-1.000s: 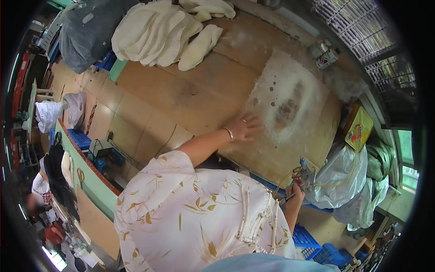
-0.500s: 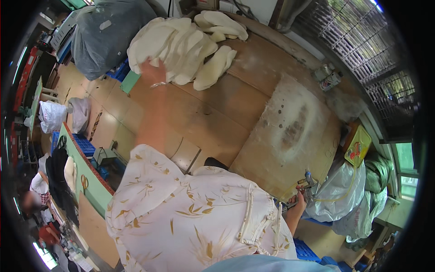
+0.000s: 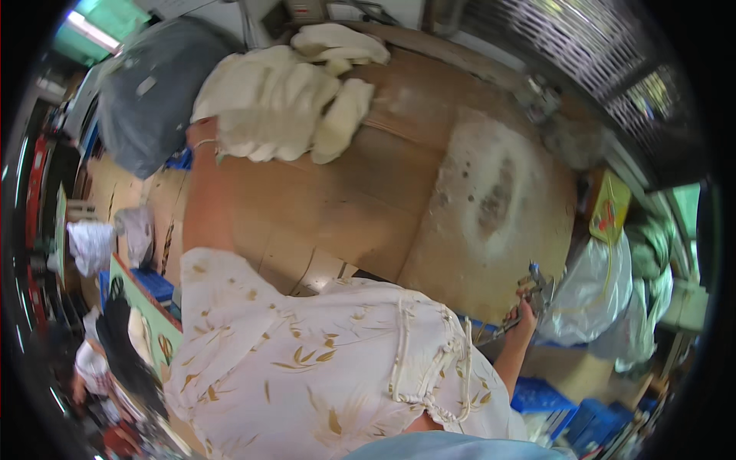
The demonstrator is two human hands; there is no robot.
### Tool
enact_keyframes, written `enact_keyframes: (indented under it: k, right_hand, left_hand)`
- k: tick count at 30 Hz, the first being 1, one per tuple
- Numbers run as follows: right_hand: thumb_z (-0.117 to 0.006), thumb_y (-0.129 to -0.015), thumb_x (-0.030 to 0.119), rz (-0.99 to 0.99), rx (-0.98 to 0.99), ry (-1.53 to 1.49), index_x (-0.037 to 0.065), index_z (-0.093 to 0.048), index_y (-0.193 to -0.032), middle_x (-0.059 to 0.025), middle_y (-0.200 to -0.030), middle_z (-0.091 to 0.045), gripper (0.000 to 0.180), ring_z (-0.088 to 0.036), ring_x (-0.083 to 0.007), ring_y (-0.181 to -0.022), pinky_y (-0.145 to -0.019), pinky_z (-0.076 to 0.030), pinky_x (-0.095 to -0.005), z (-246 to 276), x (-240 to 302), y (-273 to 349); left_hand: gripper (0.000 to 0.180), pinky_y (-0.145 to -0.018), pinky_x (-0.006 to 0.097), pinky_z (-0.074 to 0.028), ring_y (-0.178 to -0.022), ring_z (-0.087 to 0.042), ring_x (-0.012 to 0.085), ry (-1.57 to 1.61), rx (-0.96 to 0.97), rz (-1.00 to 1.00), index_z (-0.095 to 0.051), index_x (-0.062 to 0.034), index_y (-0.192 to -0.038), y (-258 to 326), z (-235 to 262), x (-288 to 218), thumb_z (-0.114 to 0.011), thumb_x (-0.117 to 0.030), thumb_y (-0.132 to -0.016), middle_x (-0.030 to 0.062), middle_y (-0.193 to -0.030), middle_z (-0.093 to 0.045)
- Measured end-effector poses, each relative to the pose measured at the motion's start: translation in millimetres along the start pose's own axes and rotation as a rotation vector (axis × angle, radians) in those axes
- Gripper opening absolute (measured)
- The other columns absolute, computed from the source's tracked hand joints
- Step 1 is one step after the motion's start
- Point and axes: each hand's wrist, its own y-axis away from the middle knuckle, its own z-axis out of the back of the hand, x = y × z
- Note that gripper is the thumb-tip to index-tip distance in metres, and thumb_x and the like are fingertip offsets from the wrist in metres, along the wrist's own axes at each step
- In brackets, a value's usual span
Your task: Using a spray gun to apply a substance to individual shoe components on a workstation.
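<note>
My left arm stretches across the brown cardboard-covered table [image 3: 345, 207] to a pile of cream-coloured flat pieces [image 3: 284, 100] at its far side. My left hand [image 3: 205, 132] touches the pile's left edge; a thin bracelet sits on the wrist, and the fingers are hidden by the pieces. My right hand [image 3: 526, 313] hangs by the table's near right edge, closed on a metal spray-gun-like tool [image 3: 538, 282]. A pale stained patch [image 3: 491, 199] marks the right part of the table.
A grey sack [image 3: 146, 100] lies left of the pile. White plastic bags [image 3: 590, 291] and a yellow box [image 3: 609, 207] crowd the right edge. Blue crates [image 3: 544, 399] stand below. Wire mesh [image 3: 552, 38] runs along the back right. Another person [image 3: 107, 360] is at the lower left.
My left hand has left the stained patch and swung across the table to the cream pile. My right hand has stayed by the table edge with the tool.
</note>
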Motion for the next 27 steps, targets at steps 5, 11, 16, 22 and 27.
enact_keyframes:
  k: [5,11,16,22,27]
  right_hand:
    - [-0.051,-0.083,0.006,0.054,-0.045,-0.031,0.004,-0.055,-0.109,-0.0035,-0.092,-0.060,0.027,-0.040,-0.0063,-0.053,-0.047,-0.033,-0.0208,9,23,6]
    - [-0.051,-0.082,0.007,0.094,-0.030,-0.003,0.003,-0.055,-0.111,-0.0061,-0.097,-0.061,0.029,-0.042,-0.0072,-0.052,-0.048,-0.036,-0.0208,33,31,22]
    - [-0.051,-0.082,0.009,0.045,-0.013,0.047,0.001,-0.056,-0.111,-0.0057,-0.095,-0.061,0.031,-0.039,-0.0078,-0.052,-0.048,-0.033,-0.0209,58,23,33]
    - [-0.052,-0.082,0.009,0.037,0.014,0.069,0.001,-0.056,-0.112,-0.0046,-0.094,-0.061,0.031,-0.038,-0.0072,-0.053,-0.048,-0.032,-0.0214,86,27,29]
    - [-0.052,-0.082,0.007,0.053,0.012,0.088,0.002,-0.056,-0.111,-0.0040,-0.093,-0.061,0.030,-0.038,-0.0068,-0.053,-0.048,-0.032,-0.0216,106,27,28]
  left_hand:
    - [0.024,-0.044,0.020,-0.036,-0.049,-0.046,0.0071,0.902,0.395,0.208,-0.062,-0.0081,-0.076,-14,80,-124,-0.069,-0.031,-0.076,-0.0013,-0.062,-0.055]
    - [0.023,-0.054,0.017,-0.037,-0.065,-0.050,0.0055,1.181,0.852,-0.127,-0.062,-0.0074,-0.094,82,144,-297,-0.068,-0.024,-0.079,-0.0036,-0.081,-0.060]
    - [0.021,-0.051,0.018,-0.039,-0.063,-0.053,0.0071,1.299,1.059,-0.141,-0.062,-0.0078,-0.094,216,66,-377,-0.067,-0.023,-0.080,-0.0024,-0.080,-0.060]
    - [0.017,-0.044,0.024,-0.046,-0.062,-0.062,0.0164,1.451,1.160,-0.067,-0.053,-0.0048,-0.091,375,6,-441,-0.064,-0.014,-0.082,0.0063,-0.080,-0.060]
    - [0.022,-0.048,0.027,-0.049,-0.060,-0.061,0.0179,1.350,1.204,0.201,-0.050,-0.0035,-0.098,486,-60,-378,-0.062,-0.013,-0.083,0.0073,-0.083,-0.059]
